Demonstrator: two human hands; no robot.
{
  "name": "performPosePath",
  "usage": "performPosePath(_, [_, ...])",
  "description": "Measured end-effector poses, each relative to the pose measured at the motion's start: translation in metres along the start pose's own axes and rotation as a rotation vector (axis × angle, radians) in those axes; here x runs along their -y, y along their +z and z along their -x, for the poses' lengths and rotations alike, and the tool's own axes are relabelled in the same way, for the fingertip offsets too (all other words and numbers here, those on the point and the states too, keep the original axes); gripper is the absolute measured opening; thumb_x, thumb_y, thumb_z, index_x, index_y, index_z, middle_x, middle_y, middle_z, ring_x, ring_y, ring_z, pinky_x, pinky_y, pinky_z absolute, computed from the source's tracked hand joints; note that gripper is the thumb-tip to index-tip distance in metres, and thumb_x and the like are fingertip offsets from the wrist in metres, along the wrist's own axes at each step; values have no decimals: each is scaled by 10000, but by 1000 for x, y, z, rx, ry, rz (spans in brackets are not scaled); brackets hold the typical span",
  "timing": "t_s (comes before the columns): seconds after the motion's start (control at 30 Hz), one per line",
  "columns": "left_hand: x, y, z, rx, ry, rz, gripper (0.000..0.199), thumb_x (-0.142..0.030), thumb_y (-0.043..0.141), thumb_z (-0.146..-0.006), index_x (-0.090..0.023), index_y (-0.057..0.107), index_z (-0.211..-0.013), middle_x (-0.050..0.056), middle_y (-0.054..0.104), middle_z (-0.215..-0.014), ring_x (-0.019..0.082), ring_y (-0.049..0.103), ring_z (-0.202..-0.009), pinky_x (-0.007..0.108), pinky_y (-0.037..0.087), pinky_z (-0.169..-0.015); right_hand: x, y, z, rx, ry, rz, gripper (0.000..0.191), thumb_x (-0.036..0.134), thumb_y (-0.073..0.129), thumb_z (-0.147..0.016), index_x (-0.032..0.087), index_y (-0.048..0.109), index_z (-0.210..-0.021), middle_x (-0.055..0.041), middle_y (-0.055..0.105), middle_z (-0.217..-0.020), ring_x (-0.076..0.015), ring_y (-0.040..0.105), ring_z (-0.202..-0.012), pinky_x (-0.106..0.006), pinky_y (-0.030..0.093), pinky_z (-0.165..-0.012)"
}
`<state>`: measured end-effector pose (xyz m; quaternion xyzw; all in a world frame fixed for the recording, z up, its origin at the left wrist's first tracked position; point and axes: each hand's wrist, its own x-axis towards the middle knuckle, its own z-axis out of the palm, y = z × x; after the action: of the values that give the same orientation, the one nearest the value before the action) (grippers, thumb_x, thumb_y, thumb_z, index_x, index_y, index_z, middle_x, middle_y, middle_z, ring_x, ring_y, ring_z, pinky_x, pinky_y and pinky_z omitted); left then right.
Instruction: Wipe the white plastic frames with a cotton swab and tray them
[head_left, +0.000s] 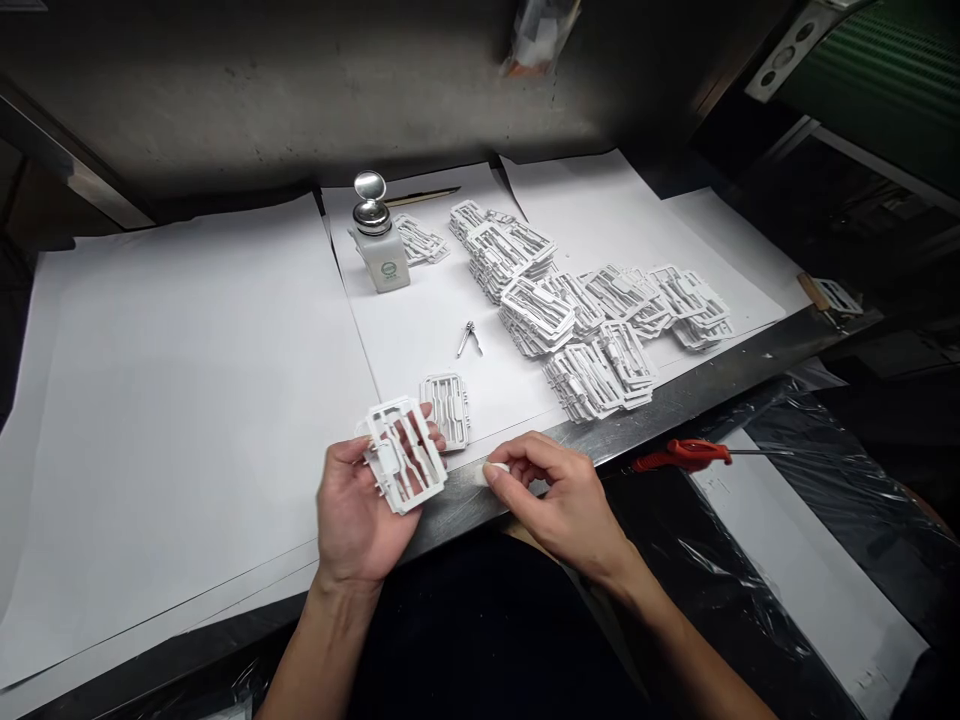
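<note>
In my left hand (367, 500) is a white plastic frame (407, 455) with long slots and thin bars, tilted towards me, my thumb on its left edge and fingers behind it. My right hand (559, 495) is closed in a pinch on a small white piece (493, 470), mostly hidden by the thumb and forefinger, just above the metal table edge. A similar white frame (448, 410) lies on the paper just behind the held one. Beyond my hands, a small pair of metal nippers (469, 340) lies with its handles spread.
Stacks of white frames (592, 380) cover the right middle of the paper. A white pump bottle (386, 260) with a raised metal lid stands at the back, a knife-like tool (420, 197) behind it. A red-handled tool (682, 455) lies beyond the right table edge.
</note>
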<state>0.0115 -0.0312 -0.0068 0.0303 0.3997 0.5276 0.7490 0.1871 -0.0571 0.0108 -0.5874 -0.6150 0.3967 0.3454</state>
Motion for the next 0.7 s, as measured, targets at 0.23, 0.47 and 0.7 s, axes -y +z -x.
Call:
performPosePath(0.23, [-15, -9, -7, -28, 166, -449, 368, -232, 657, -668, -143, 620, -1023, 40, 633, -744, 159, 586, -668, 293, 473, -690, -9, 4, -14, 35, 247, -195, 129, 262, 582, -781, 139, 624, -781, 11, 529, -634, -103, 484, -581, -212, 398, -534])
performPosePath(0.47, [-6, 8, -27, -174, 448, -1325, 236, -355, 662, -678, -213, 646, -866, 26, 660, -827, 181, 578, -699, 259, 398, -629, -17, 17, -23, 174, 387, -432, 434, 228, 584, -757, 114, 529, -1172, 56, 475, -611, -58, 406, -481, -175, 333, -452])
performPosePath(0.7, [-8, 9, -34, -173, 365, -1235, 373, -445, 719, -595, -200, 652, -868, 26, 650, -719, 181, 553, -610, 254, 380, -551, -8, 28, -24, 275, 333, -497, 467, 189, 582, -750, 164, 511, -1211, 56, 478, -644, -50, 412, -511, -167, 347, -483])
